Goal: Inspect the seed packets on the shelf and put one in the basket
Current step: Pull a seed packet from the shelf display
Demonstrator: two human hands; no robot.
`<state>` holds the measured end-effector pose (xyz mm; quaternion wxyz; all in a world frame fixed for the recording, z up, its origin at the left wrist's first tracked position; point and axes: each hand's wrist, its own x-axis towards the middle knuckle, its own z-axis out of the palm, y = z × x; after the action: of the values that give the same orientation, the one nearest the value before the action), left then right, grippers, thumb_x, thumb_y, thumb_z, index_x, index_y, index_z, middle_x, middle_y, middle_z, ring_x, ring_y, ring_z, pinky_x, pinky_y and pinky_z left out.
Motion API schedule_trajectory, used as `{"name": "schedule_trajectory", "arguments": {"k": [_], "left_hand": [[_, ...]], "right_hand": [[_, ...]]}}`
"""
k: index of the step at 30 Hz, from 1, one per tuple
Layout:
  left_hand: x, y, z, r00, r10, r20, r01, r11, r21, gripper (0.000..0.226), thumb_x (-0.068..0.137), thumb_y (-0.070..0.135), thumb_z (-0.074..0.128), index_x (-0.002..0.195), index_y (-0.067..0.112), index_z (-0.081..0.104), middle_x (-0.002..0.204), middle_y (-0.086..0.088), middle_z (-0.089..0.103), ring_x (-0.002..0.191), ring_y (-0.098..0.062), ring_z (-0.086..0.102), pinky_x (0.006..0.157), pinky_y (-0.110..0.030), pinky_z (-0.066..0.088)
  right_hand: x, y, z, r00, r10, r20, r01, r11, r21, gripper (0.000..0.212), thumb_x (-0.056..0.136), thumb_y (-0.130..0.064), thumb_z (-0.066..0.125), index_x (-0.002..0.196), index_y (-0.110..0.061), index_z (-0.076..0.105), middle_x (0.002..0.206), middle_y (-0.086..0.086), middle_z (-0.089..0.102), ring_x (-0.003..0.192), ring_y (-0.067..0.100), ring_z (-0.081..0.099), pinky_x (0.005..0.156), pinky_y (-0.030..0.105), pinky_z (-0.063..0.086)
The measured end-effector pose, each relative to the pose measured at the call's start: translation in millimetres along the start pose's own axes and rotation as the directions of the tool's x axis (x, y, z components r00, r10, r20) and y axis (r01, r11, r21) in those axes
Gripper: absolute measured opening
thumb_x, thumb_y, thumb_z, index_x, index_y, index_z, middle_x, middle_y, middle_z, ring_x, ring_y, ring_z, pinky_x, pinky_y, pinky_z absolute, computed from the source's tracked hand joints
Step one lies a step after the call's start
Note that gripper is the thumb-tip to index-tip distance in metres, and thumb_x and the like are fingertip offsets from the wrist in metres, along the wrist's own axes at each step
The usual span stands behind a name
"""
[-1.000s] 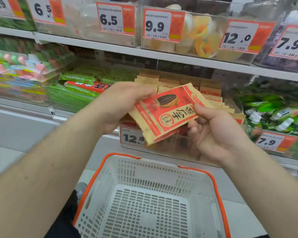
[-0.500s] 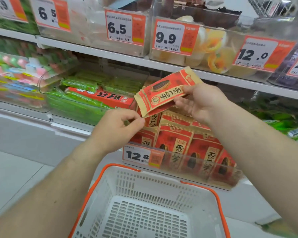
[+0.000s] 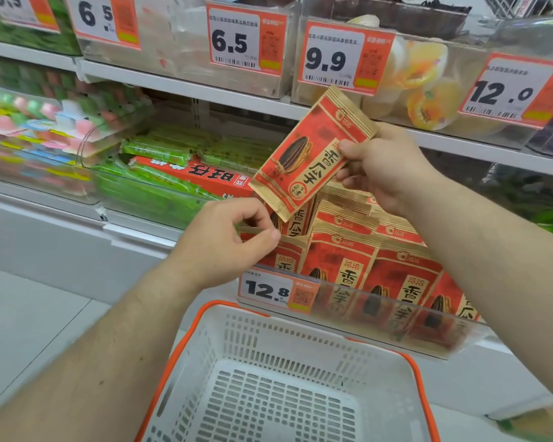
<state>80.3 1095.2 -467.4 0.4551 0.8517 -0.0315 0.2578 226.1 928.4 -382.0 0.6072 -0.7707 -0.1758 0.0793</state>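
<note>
Since 0.5 s ago, right hand (image 3: 383,167) lifts red-and-gold paper seed packet (image 3: 310,154) slightly higher w/ fingers pinching its right edge. Left hand (image 3: 224,240) pinches a shelved packet's top (image 3: 288,242): inspection step. Next, probably: lower one into near white plastic basket w/ orange rim (image 3: 186,342).

The basket (image 3: 288,371) lies open above; the clear bin front (image 3: 380,317) fences shelved packets (image 3: 342,260).

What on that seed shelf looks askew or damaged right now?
Nothing looks damaged. The only odd one out is the red box lying among the green packs. The seed packet is tilted only because the right hand holds it; the basket is empty.
</note>
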Motion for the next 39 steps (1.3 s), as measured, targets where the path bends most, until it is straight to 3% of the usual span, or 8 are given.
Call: {"name": "schedule_trajectory", "arguments": {"k": [11,19,21,23,25,32,36,39], "left_hand": [[-2,-2,-1,0.999,-0.006,-0.035,0.006,1.0,0.003,0.024,0.07,0.05,0.057,0.067,0.027,0.064,0.077,0.009,0.069,0.072,-0.025,0.064,0.067,-0.051,0.054],[-3,-1,0,0.999,-0.028,-0.041,0.029,0.999,0.034,0.025,0.069,0.053,0.057,0.075,0.03,0.065,0.083,0.013,0.069,0.072,-0.035,0.065,0.07,-0.05,0.055],[-3,-1,0,0.999,-0.013,-0.047,0.015,0.999,0.045,0.023,0.069,0.053,0.057,0.069,0.031,0.065,0.081,0.013,0.07,0.072,-0.032,0.065,0.07,-0.048,0.054],[-4,-1,-1,0.999,0.002,-0.042,0.001,0.998,0.061,0.019,0.069,0.053,0.056,0.066,0.036,0.063,0.081,0.012,0.07,0.074,-0.023,0.065,0.071,-0.046,0.054],[-5,-2,-2,1.0,0.004,-0.019,-0.003,0.997,0.073,0.016,0.069,0.054,0.055,0.069,0.04,0.063,0.084,0.012,0.071,0.079,-0.015,0.065,0.072,-0.043,0.055],[-3,-5,-3,0.999,0.023,0.028,-0.027,0.988,0.15,0.01,0.076,0.036,0.062,0.081,0.032,0.071,0.098,0.022,0.066,0.099,0.006,0.06,0.081,-0.01,0.043],[-2,-4,1,0.999,-0.046,0.019,0.043,0.986,0.162,0.027,0.079,0.038,0.065,0.102,0.029,0.074,0.124,0.018,0.053,0.122,-0.002,0.046,0.099,-0.023,0.038],[-3,1,2,0.994,-0.111,-0.001,0.109,0.97,0.215,0.042,0.086,0.029,0.072,0.127,0.026,0.065,0.131,0.017,0.038,0.129,-0.001,0.029,0.108,-0.027,0.029]], "right_hand": [[1,12,-11,0.998,0.061,-0.006,-0.06,0.997,0.048,0.007,0.1,-0.009,0.055,0.106,-0.01,0.059,0.076,0.007,0.074,0.056,0.014,0.062,0.055,0.025,0.053],[4,9,-2,0.996,0.058,0.065,-0.043,0.977,-0.21,0.005,0.096,-0.008,0.062,0.098,-0.01,0.066,0.089,0.012,0.076,0.079,0.025,0.072,0.068,0.033,0.059],[5,2,10,0.987,0.026,0.16,0.043,0.909,-0.414,0.006,0.091,-0.01,0.07,0.095,-0.007,0.071,0.086,0.009,0.074,0.081,0.024,0.071,0.074,0.037,0.058],[2,-4,24,0.96,0.063,0.272,0.147,0.713,-0.685,0.013,0.084,-0.024,0.079,0.088,-0.012,0.076,0.084,0.004,0.071,0.079,0.018,0.065,0.074,0.035,0.054],[2,-9,34,0.942,0.091,0.323,0.212,0.583,-0.784,0.015,0.08,-0.031,0.082,0.078,-0.018,0.075,0.081,-0.003,0.069,0.077,0.012,0.061,0.071,0.029,0.05],[8,-8,54,0.955,-0.009,0.296,0.271,0.427,-0.862,0.018,0.079,-0.029,0.083,0.072,-0.02,0.069,0.076,-0.004,0.066,0.076,0.014,0.063,0.063,0.028,0.049],[13,-3,56,0.991,-0.023,0.129,0.129,0.357,-0.925,0.037,0.073,-0.044,0.086,0.095,-0.018,0.072,0.09,0.002,0.069,0.088,0.024,0.067,0.079,0.04,0.059],[10,-2,51,0.994,-0.097,0.059,0.097,0.454,-0.886,0.038,0.073,-0.046,0.085,0.091,-0.02,0.064,0.093,0.0,0.067,0.088,0.023,0.065,0.077,0.037,0.057]]}}
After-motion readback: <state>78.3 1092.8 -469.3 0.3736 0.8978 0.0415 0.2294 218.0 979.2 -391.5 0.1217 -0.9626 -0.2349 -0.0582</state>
